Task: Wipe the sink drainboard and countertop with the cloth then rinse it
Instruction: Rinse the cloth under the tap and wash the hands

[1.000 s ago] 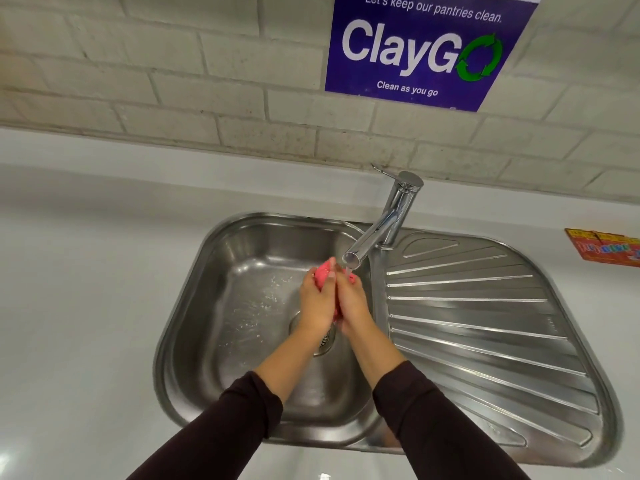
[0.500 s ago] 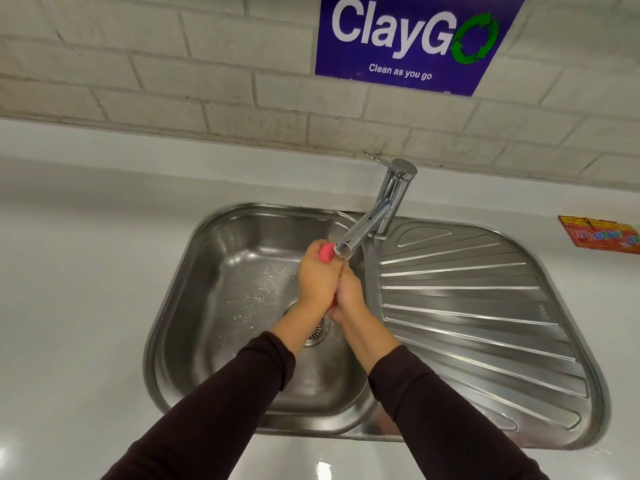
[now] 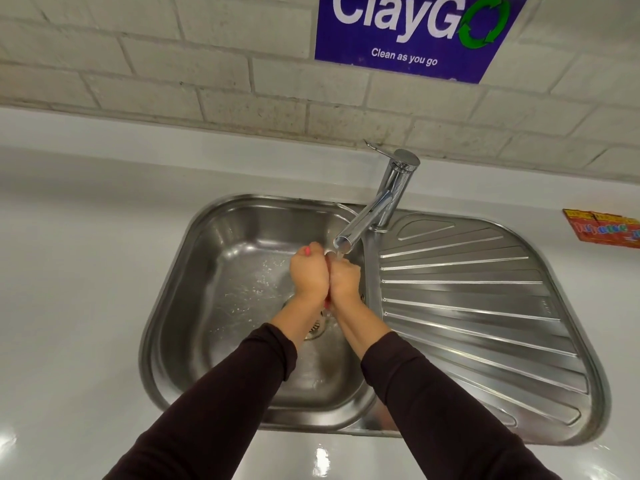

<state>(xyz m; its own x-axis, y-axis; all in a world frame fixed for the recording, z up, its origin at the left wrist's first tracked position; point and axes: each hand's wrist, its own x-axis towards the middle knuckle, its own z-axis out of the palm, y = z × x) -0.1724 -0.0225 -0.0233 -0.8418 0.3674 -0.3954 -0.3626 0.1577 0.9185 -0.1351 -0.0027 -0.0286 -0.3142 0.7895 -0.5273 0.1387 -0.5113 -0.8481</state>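
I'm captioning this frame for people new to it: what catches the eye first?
Two hands, left hand and right hand, pressed together under the faucet over the steel sink, with a bit of pink cloth peeking from the left grip. Above, a purple ClayGo sign on the brick wall.

A blue rectangular sign [image 3: 415, 36] on the pale brick wall at the far side reads "ClayGo" in large white letters, its "o" a green recycling symbol, with "Clean as you go" beneath. A red-and-yellow printed packet [image 3: 604, 228] on the counter's far right carries lettering too blurred to read.
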